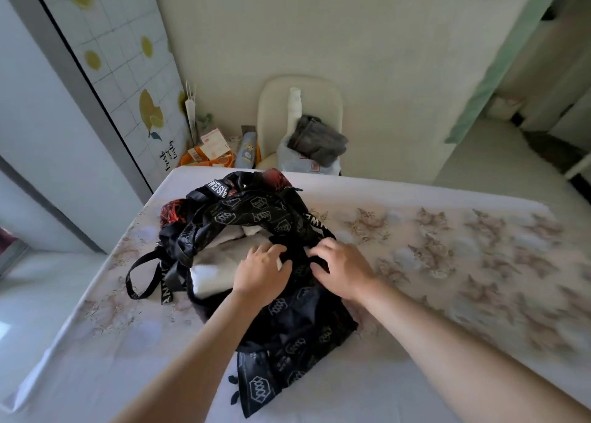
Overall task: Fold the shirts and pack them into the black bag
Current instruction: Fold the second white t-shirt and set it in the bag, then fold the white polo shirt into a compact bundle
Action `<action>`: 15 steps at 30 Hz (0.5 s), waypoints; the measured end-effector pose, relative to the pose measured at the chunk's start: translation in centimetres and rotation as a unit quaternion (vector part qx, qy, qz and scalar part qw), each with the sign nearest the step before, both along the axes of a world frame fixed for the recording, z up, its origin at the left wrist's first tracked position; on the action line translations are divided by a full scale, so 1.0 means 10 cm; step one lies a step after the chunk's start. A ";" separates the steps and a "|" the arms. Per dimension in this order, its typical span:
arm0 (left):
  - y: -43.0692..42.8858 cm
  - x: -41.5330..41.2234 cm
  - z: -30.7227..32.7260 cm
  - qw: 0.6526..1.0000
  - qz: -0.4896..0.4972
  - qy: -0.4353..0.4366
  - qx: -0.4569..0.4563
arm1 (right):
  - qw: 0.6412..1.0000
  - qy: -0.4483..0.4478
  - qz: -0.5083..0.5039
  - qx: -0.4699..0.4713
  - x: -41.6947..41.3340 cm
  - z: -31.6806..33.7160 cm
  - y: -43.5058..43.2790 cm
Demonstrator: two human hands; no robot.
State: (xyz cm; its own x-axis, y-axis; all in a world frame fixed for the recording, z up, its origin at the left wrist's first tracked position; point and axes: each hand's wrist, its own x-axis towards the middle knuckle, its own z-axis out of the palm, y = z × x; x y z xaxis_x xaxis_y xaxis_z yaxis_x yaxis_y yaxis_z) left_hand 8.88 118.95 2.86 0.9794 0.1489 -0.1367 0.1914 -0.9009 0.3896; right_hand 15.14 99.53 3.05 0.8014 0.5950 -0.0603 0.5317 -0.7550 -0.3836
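Looking down at a black bag [287, 320] with white hexagon logos, slumped on a floral cover [463, 250]. Got both hands right at its mouth, side by side and nearly touching. Pinching the near rim with the left hand [263, 270], with fingers curled over the black edge. Same deal with the right hand [343, 267]: gripping that same rim just to the right, with fingers curled tight into the fabric.

Can see folded white shirts [217, 259] already inside the opening, just past the left fingertips and a bit to their left. Looks like more than one layer in there, can't count them though.

Beyond both grips, seeing the far rim of the bag all bunched up, plus some red-patterned fabric [174, 210] at the far left. Can't tell whether that's bag or shirt. Off to the left of the left hand, spotting a strap [131, 282] looped flat on the cover.

Way past the hands, beyond the cover's far edge, making out a pale chair [271, 118] with a grey cloth [316, 141] and a white bottle [294, 106] on it. Also an orange tray [187, 159] of small stuff further left.
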 end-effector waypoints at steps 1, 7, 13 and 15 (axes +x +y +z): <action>-0.24 0.07 0.06 1.000 -0.014 -0.010 -0.019 | 1.000 -0.002 -0.015 0.000 0.01 0.05 -0.25; -2.12 0.47 0.27 0.991 -0.103 0.000 -0.079 | 0.991 -0.038 -0.124 -0.024 0.06 0.18 -2.15; -4.43 0.57 0.25 0.974 -0.207 0.017 -0.088 | 0.970 0.004 -0.236 -0.066 -0.25 0.05 -4.58; -5.30 0.58 0.26 0.961 -0.255 0.036 -0.096 | 0.951 0.017 -0.304 -0.059 -0.49 0.03 -5.44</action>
